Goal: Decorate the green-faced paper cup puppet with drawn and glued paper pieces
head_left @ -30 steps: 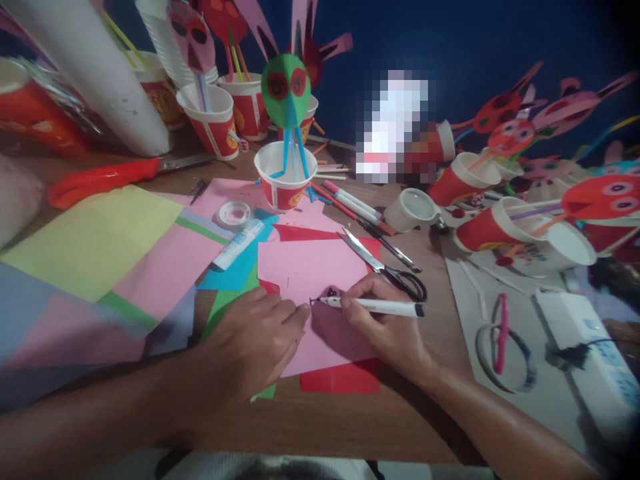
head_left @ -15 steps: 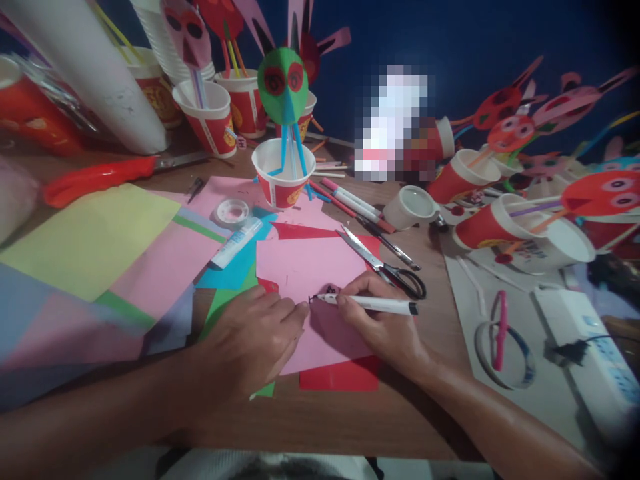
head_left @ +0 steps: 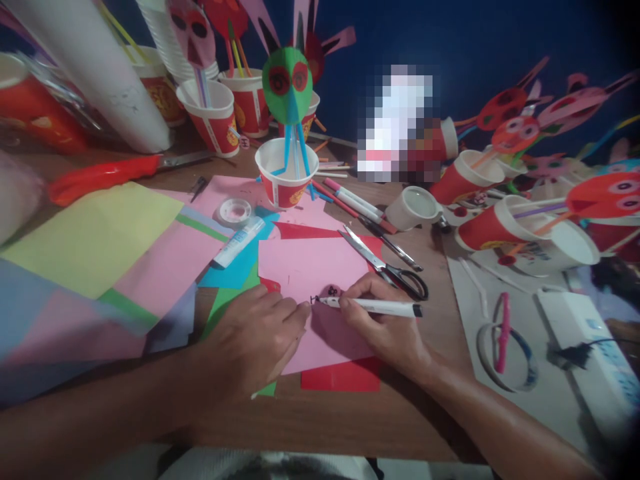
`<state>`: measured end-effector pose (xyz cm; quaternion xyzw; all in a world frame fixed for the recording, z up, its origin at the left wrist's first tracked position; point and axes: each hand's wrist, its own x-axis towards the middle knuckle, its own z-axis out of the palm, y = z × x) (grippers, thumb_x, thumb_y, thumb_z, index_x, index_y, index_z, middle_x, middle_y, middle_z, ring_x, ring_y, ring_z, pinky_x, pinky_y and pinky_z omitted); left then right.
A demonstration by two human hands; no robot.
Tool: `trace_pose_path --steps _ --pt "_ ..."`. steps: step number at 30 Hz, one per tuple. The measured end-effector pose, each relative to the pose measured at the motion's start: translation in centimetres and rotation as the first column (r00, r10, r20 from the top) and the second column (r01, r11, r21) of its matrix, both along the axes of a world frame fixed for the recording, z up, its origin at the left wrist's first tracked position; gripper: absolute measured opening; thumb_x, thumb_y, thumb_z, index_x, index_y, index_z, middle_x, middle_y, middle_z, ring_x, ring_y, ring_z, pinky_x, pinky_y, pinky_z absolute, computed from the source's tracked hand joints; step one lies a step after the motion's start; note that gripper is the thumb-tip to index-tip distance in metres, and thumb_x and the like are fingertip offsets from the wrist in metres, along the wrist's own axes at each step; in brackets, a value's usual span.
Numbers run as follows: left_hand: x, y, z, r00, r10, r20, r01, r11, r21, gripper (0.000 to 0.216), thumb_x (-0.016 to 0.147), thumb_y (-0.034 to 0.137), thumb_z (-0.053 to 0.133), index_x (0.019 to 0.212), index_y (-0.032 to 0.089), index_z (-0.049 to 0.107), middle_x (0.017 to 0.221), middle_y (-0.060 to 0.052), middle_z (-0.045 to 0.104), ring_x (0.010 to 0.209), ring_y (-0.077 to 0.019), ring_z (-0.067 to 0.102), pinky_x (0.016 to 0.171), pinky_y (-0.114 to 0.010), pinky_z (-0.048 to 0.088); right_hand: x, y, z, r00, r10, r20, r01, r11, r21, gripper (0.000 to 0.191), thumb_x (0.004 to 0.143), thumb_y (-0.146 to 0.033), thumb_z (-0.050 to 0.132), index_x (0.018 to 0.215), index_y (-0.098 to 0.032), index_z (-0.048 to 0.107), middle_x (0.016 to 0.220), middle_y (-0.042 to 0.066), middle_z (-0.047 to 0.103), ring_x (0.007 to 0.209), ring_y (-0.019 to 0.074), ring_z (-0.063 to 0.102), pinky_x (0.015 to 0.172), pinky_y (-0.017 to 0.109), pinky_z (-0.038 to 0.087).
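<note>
Right grip (head_left: 387,327) around white marker (head_left: 387,307), left grip (head_left: 263,330) on pink paper (head_left: 317,263).

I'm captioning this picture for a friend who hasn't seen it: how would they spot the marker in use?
On the brown table, find the pink sheet bearing small black marks. The white marker is in the right hand, its tip near those marks. Unlike the white-barrelled pens lying beyond the scissors, it is held and ends in black.

Pink paper (head_left: 313,260) — flat, black-marked; white marker (head_left: 387,307), uncapped
</note>
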<state>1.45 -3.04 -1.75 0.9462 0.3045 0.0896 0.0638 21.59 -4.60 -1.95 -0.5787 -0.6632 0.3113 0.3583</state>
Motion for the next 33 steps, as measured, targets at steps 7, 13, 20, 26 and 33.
trace_pose_path --steps 7,13,20,26,33 --pt "0.01 0.01 0.01 1.0 -0.012 0.002 0.012 1.0 0.011 0.024 0.082 0.016 0.045 0.101 0.013 0.059 0.07 -0.003 0.062 0.066 -0.0189 0.056 0.062 -0.034 0.038 -0.04 0.04 -0.3 0.993 -0.044 -0.105 0.039 0.998 -0.048 0.011 0.078 -0.024 0.058 0.072 -0.017 0.054 0.057 -0.003 0.057 0.048 0.0077 0.05 0.045 0.018 0.039" --pt "-0.03 -0.04 0.03 1.0 -0.003 -0.005 0.003 1.0 -0.001 0.023 0.083 0.016 0.045 0.101 0.013 0.058 0.073 -0.003 0.063 0.068 -0.0186 0.057 0.064 -0.035 0.038 0.16 0.0 -0.23 0.987 -0.06 -0.15 0.056 0.998 -0.034 0.009 0.079 -0.024 0.058 0.075 -0.017 0.055 0.062 -0.002 0.06 0.051 0.0084 0.053 0.049 0.02 0.043" --pt "0.1 0.02 0.14 1.0 0.005 0.0 -0.005 1.0 0.023 0.02 0.084 0.016 0.044 0.096 0.014 0.059 0.07 -0.004 0.062 0.068 -0.0186 0.057 0.064 -0.034 0.038 0.02 -0.13 -0.31 0.996 -0.033 -0.078 0.027 0.997 -0.075 0.01 0.079 -0.026 0.058 0.074 -0.018 0.054 0.059 -0.002 0.059 0.05 0.0096 0.053 0.046 0.02 0.042" --pt "0.11 0.01 0.35 1.0 0.001 -0.003 -0.001 1.0 0.027 0.019 0.082 0.016 0.046 0.095 0.014 0.059 0.069 -0.003 0.061 0.066 -0.0188 0.056 0.064 -0.034 0.039 -0.38 -0.04 0.23 0.999 -0.022 -0.043 0.019 0.997 -0.075 0.01 0.077 -0.024 0.058 0.071 -0.018 0.053 0.058 -0.001 0.06 0.048 0.0093 0.051 0.044 0.02 0.041" --pt "0.09 -0.04 0.24 1.0 0.004 0.0 -0.004 1.0 0.016 0.018 0.083 0.015 0.044 0.092 0.014 0.059 0.07 -0.004 0.062 0.068 -0.0189 0.057 0.064 -0.034 0.039 -0.58 0.04 0.29 1.0 -0.014 0.001 0.014 0.998 -0.055 0.01 0.077 -0.024 0.057 0.069 -0.018 0.053 0.057 -0.001 0.06 0.048 0.0095 0.051 0.045 0.02 0.041"
